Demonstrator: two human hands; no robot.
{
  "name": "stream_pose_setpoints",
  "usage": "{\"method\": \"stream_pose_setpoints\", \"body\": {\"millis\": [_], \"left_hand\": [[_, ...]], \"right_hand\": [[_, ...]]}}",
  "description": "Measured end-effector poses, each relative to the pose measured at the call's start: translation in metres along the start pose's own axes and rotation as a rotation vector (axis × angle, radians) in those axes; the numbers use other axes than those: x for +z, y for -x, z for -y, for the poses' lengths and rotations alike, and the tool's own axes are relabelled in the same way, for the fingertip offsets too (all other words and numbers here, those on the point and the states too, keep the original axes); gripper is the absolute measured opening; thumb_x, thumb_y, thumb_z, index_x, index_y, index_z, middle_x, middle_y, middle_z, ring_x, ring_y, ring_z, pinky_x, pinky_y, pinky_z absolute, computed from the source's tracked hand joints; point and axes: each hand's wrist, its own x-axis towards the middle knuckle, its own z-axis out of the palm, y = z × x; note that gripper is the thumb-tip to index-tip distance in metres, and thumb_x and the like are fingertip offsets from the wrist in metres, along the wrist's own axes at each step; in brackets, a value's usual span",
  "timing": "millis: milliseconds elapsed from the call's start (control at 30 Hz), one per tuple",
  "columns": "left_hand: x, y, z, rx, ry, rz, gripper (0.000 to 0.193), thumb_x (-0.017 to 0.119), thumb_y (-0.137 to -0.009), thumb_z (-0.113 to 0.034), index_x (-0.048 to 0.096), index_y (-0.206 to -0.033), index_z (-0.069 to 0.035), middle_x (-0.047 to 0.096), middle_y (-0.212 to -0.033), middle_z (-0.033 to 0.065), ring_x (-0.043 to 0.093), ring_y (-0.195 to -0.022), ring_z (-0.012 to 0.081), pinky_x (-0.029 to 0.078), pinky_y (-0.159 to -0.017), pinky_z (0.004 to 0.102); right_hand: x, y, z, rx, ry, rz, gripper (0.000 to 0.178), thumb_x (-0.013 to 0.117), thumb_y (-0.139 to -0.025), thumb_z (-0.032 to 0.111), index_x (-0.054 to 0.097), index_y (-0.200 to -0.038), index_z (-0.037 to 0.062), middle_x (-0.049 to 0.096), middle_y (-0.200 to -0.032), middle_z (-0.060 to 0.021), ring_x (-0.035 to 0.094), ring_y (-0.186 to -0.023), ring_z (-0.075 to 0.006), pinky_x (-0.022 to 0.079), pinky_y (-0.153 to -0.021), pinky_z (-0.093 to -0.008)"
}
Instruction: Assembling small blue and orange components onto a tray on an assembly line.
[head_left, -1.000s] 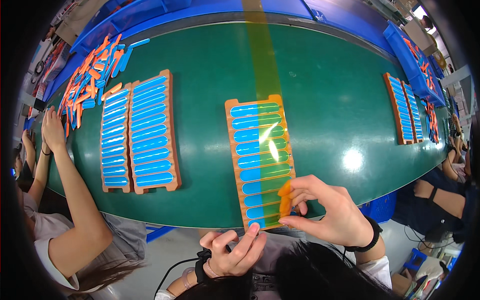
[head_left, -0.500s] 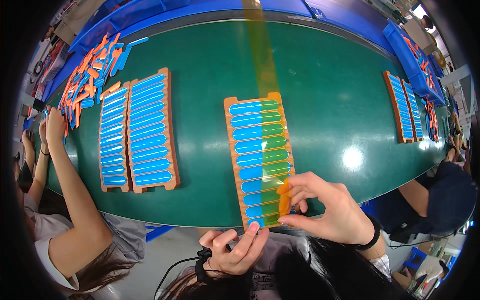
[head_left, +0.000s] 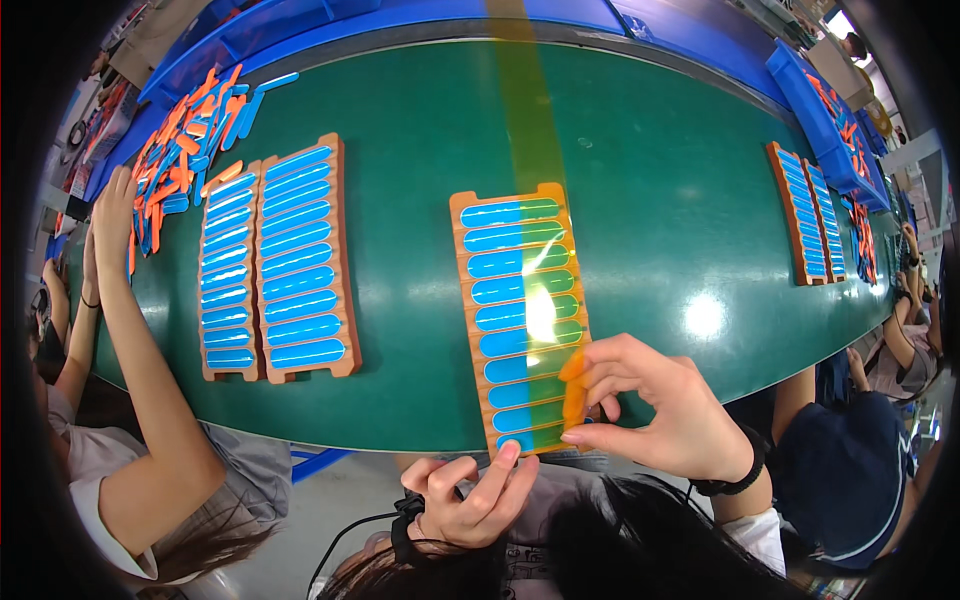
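Some yellow tape (head_left: 530, 110), cut off above, is pinched by right fingers (head_left: 625, 353); left fingers (head_left: 490, 488) curl, their hold unclear.

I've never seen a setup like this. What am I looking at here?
There is no machine here: a person works bare-handed, seen through a wide fisheye camera worn on that person's head, so straight edges look bent. On the smooth green table lies an orange-brown slotted tray holding rounded blue strips. A see-through yellow tape runs over the strips toward the person. The right hand pinches the tape's end; the left hand has a fingertip at the tray's near end. To the left lie two similar filled trays and a loose orange-and-blue pile, with another person's hands beside it. Far right stands a blue plastic bin.
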Motion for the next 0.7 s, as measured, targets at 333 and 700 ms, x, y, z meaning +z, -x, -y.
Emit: {"method": "stream_pose_setpoints", "body": {"millis": [333,700], "left_hand": [[-0.0006,-0.0042,-0.0023,-0.017,0.031,-0.013,0.029,0.061,-0.06,-0.004,0.059,-0.083,-0.02,0.051,-0.099,-0.0102,0.038,-0.071,0.0129,0.028,-0.067,0.0316],[-0.0023,-0.0021,-0.0002,0.019,-0.056,0.032,0.033,0.06,-0.06,-0.016,0.066,-0.091,-0.024,0.046,-0.102,-0.0141,0.034,-0.079,0.0119,0.025,-0.068,0.028]], "right_hand": [[0.0021,-0.0002,-0.0002,-0.005,0.085,0.02,0.044,0.068,-0.067,0.003,0.044,-0.102,-0.0001,0.059,-0.079,-0.0078,0.054,-0.064,-0.015,0.044,-0.058,-0.0239],[0.0037,0.0012,0.0034,-0.025,0.143,0.044,0.043,0.065,-0.07,0.002,0.041,-0.105,0.0027,0.059,-0.083,-0.0104,0.06,-0.071,-0.0208,0.048,-0.058,-0.0281]]}}
